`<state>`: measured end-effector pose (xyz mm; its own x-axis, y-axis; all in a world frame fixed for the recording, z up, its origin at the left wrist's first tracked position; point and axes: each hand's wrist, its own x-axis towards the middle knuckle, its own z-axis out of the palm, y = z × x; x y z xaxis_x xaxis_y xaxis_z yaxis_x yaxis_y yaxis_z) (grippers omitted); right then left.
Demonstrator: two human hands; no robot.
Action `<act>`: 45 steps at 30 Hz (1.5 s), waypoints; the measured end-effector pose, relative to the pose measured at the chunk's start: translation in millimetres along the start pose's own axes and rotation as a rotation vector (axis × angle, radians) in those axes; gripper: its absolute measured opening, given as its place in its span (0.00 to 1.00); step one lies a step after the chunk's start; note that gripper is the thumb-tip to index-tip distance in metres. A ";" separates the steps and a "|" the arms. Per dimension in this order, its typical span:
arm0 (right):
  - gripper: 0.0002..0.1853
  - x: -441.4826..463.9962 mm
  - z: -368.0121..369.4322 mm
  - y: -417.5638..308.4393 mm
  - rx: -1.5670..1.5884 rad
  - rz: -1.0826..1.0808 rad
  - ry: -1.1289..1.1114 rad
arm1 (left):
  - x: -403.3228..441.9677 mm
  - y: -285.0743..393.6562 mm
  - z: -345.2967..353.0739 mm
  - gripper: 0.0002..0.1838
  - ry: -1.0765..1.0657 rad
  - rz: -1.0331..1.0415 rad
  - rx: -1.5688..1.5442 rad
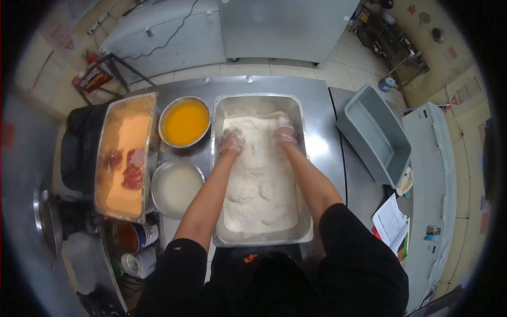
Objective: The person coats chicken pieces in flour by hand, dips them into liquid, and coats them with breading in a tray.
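A deep steel pan point(264, 240) of white flour point(259, 158) stands before me, the flour lumpy and uneven. My left hand point(232, 140) is in the flour near the pan's left wall. Across from it, my right hand point(285, 131) touches the flour by the right wall. Both hands appear to wear thin clear gloves dusted with flour. Blur and flour hide the fingers, so I cannot make out their pose or anything held.
Left of the pan are a bowl of orange-yellow liquid point(185, 122), a bowl of whitish liquid point(178, 187) and a tray point(100, 169) with orange coating and raw meat point(133, 171). A grey plastic bin point(377, 137) and papers point(391, 222) lie to the right.
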<state>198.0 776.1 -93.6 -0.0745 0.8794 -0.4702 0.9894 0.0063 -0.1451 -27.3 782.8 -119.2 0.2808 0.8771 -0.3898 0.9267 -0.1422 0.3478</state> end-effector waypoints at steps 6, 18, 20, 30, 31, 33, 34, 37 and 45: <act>0.22 18.0 72.0 -29.0 0.151 -0.350 0.428 | 68.3 2.5 -10.4 0.26 0.254 -0.086 0.207; 0.27 -201.8 103.4 -16.2 -0.047 -0.209 -0.067 | -176.0 58.0 24.0 0.40 -0.391 -0.151 0.001; 0.29 -217.3 163.4 -12.1 -0.219 -0.080 0.031 | -199.9 60.6 77.8 0.38 -0.328 -0.261 -0.128; 0.22 -234.2 70.4 -7.5 -0.190 -0.460 -0.485 | -227.6 27.6 100.6 0.31 -0.286 -0.348 -1.261; 0.22 -237.0 73.8 -10.4 -0.251 -0.481 -0.495 | -229.2 29.3 93.2 0.30 -0.246 -0.274 -0.809; 0.22 -237.6 117.3 -20.0 -0.132 -0.499 -0.445 | -237.1 32.2 112.1 0.34 -0.232 -0.145 -0.286; 0.22 -237.4 134.0 -26.3 -0.015 -0.514 -0.405 | -231.0 40.7 123.3 0.36 -0.267 -0.275 -0.378; 0.19 -244.3 121.3 -49.4 0.691 -0.189 -0.100 | -215.6 45.1 140.5 0.37 -0.105 -0.430 -1.208; 0.16 -247.0 158.7 -20.0 0.314 -0.337 -0.233 | -225.2 10.5 121.2 0.22 -0.459 -0.090 -0.039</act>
<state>176.8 483.2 -112.8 -0.4440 0.7239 -0.5281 0.8230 0.0963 -0.5599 -50.6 528.2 -131.1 0.2888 0.5904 -0.7537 0.9449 -0.0493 0.3235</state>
